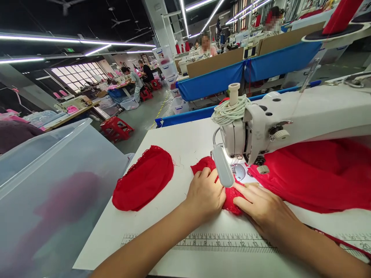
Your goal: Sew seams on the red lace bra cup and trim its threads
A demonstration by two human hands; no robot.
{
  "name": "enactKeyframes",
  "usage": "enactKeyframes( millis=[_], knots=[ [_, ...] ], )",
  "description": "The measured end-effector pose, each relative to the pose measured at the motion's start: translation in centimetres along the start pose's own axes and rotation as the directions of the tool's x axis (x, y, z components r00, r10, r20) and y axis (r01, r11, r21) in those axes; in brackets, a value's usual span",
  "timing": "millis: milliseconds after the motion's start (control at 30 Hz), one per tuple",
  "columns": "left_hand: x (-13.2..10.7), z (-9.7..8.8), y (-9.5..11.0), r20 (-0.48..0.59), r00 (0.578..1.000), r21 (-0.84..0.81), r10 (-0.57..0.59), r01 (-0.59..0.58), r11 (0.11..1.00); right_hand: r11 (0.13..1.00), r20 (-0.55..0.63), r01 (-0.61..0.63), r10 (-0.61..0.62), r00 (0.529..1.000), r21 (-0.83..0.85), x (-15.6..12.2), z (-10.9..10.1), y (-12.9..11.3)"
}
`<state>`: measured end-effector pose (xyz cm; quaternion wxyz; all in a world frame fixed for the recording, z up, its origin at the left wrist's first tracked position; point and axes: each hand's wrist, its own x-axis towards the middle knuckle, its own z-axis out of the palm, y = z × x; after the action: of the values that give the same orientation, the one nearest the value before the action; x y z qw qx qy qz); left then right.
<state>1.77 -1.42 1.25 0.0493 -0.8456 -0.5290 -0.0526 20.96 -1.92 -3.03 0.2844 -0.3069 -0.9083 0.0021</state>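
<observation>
A small piece of red fabric [231, 204] with a lacy edge lies under the head of a white sewing machine [307, 110]. My left hand [205, 193] has its fingers curled over the left part of this piece. From the right, my right hand [262, 204] holds the near edge between thumb and forefinger, close to the needle area. A grey oblong lamp [223, 166] hides the needle and part of the cloth. Further left on the white table [171, 220] rests a rounded red fabric piece [143, 179], with lace trim along its upper left edge.
A larger red cloth [315, 173] lies under the machine arm at right. A printed ruler scale [217, 244] runs along the table's front. Left of the table stands a translucent plastic bin [66, 185]. Red stools [116, 128], blue cloth troughs [213, 83] and people at other machines appear beyond.
</observation>
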Motion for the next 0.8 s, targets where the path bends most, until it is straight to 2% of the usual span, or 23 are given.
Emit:
enactKeyframes(
  millis=[100, 200, 333, 600, 800],
  knots=[
    [0.0, 0.3, -0.2, -0.061, 0.998, -0.015, 0.003, -0.004, 1.000, 0.999, 0.012, -0.034, 0.034, 0.999, -0.001, 0.1, -0.1, 0.1],
    [0.4, 0.6, -0.5, -0.078, 0.997, -0.085, 0.022, -0.028, 0.996, 1.000, 0.063, -0.025, 0.026, 0.998, -0.010, 0.3, -0.3, 0.1],
    [1.5, 0.8, -1.2, -0.074, 0.993, -0.226, 0.091, -0.106, 0.968, 0.996, 0.014, -0.081, 0.082, 0.997, -0.047, 0.5, -0.3, 0.0],
    [3.8, 0.2, -2.0, 0.026, 0.989, -0.361, 0.143, -0.124, 0.924, 0.970, 0.011, -0.171, 0.175, 0.984, -0.173, 0.7, -0.3, -0.1],
    [6.9, 1.8, -3.3, 0.083, 0.978, -0.479, 0.194, -0.131, 0.868, 0.907, -0.040, -0.252, 0.253, 0.966, -0.338, 1.0, -0.3, 0.7]
  ],
)
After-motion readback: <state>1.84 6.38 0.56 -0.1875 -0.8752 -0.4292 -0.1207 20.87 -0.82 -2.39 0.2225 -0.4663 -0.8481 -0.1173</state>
